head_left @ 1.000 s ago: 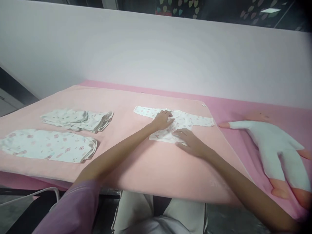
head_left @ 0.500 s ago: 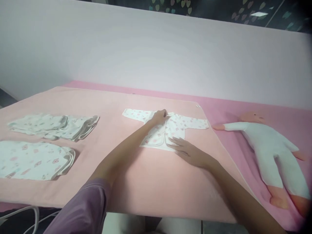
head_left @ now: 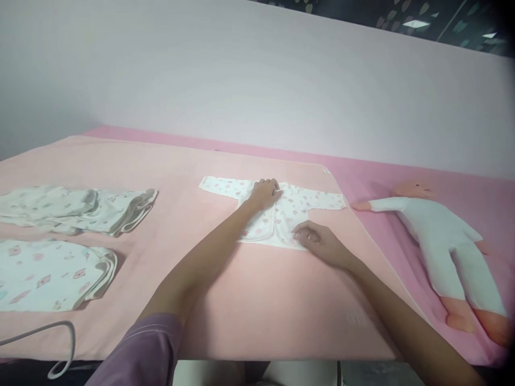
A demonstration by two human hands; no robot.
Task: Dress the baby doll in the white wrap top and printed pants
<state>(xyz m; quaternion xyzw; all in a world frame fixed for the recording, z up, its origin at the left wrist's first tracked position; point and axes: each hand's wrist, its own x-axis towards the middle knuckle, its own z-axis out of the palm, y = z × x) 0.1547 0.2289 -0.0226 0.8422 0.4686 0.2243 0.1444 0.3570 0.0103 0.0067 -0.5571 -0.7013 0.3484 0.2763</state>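
Observation:
A small white baby shirt with a pinkish print lies spread front side up, its sleeves stretched to both sides. Near its neckline rests my left hand, fingers bent and slightly apart, pressing on the cloth and covering part of the collar. My right hand is at the lower right corner of the shirt. Its fingers are curled together on the cloth by the hem, and the fingertips are partly hidden.
Two folded printed cloth stacks, a rear one and a front one, lie left on the peach mat. A white-suited doll lies on the pink surface at right. A white cable loops over the front edge.
My right hand has gone from outstretched fingers to curled ones at the shirt's hem. My left hand stays by the neckline, its fingers shifted slightly. The view has tilted a little.

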